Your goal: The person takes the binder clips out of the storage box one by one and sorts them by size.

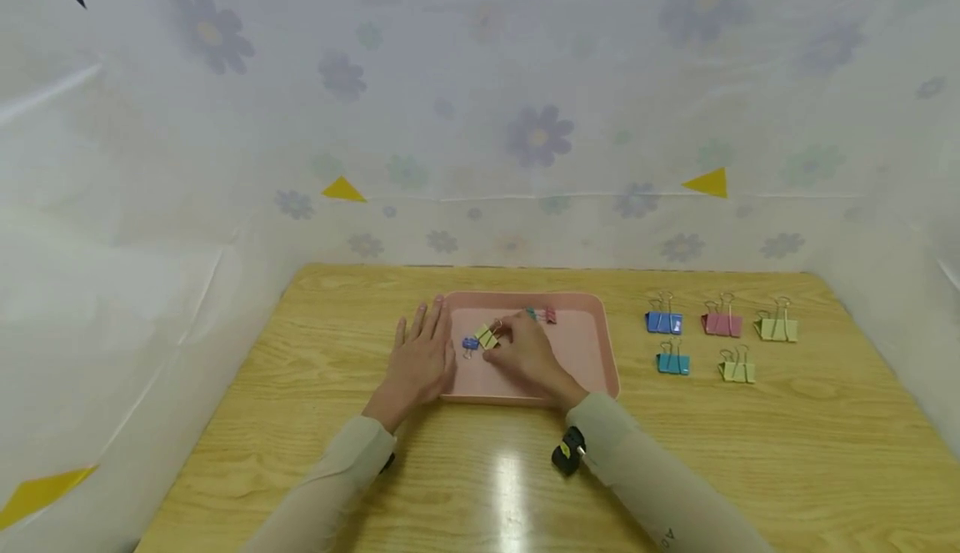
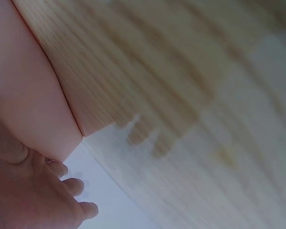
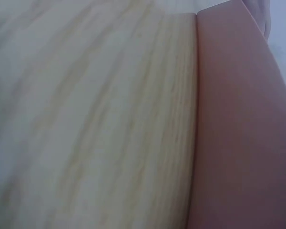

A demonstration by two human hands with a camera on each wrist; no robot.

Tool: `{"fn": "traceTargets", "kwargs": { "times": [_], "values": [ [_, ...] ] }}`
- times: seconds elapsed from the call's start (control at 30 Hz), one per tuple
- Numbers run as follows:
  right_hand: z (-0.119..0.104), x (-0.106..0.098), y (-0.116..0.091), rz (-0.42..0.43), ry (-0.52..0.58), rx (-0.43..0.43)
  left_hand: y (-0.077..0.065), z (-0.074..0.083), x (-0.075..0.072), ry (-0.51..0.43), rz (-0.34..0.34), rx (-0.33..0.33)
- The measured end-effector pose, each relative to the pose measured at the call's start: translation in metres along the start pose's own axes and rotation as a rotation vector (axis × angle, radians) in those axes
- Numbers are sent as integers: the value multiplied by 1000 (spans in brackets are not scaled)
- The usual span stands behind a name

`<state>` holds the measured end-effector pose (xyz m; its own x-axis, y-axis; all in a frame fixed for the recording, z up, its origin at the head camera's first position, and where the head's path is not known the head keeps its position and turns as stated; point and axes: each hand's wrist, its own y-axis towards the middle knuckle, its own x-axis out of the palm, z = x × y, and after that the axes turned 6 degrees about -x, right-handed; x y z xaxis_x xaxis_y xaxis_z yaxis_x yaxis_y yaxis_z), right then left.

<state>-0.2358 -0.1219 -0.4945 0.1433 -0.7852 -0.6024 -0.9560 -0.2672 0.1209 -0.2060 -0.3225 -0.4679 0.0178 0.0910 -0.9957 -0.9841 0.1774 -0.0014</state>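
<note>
In the head view a pink tray point(image 1: 581, 353) lies on the wooden table. My right hand point(image 1: 527, 353) reaches over it and pinches a yellow binder clip point(image 1: 487, 337) between thumb and fingers. Just left of that clip lies a small blue binder clip point(image 1: 470, 343). Behind the right hand, near the tray's far wall, are a small pink binder clip point(image 1: 551, 316) and a partly hidden teal one point(image 1: 532, 314). My left hand point(image 1: 423, 357) rests with straight fingers along the tray's left rim. The left wrist view shows its fingers point(image 2: 74, 187) beside the tray wall point(image 2: 33, 90).
Right of the tray, larger binder clips stand in two rows: blue point(image 1: 664, 323), pink point(image 1: 722, 324) and yellow point(image 1: 777, 329) behind, teal point(image 1: 672, 363) and yellow point(image 1: 737, 370) in front. A flowered white sheet point(image 1: 480, 119) hangs behind the table.
</note>
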Motion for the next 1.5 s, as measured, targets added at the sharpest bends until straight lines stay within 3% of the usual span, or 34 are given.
{"fn": "traceTargets", "kwargs": {
  "times": [0.23, 0.47, 1.1, 1.5],
  "values": [
    [3, -2, -3, 4, 11, -3, -2, 1, 1, -11, -6, 1],
    [2, -12, -7, 40, 98, 3, -1, 2, 1, -8, -14, 6],
    [11, -35, -14, 8, 176, 52, -2, -1, 4, -20, 0, 8],
    [4, -49, -23, -21, 355, 99, -2, -2, 3, -9, -4, 4]
  ]
}}
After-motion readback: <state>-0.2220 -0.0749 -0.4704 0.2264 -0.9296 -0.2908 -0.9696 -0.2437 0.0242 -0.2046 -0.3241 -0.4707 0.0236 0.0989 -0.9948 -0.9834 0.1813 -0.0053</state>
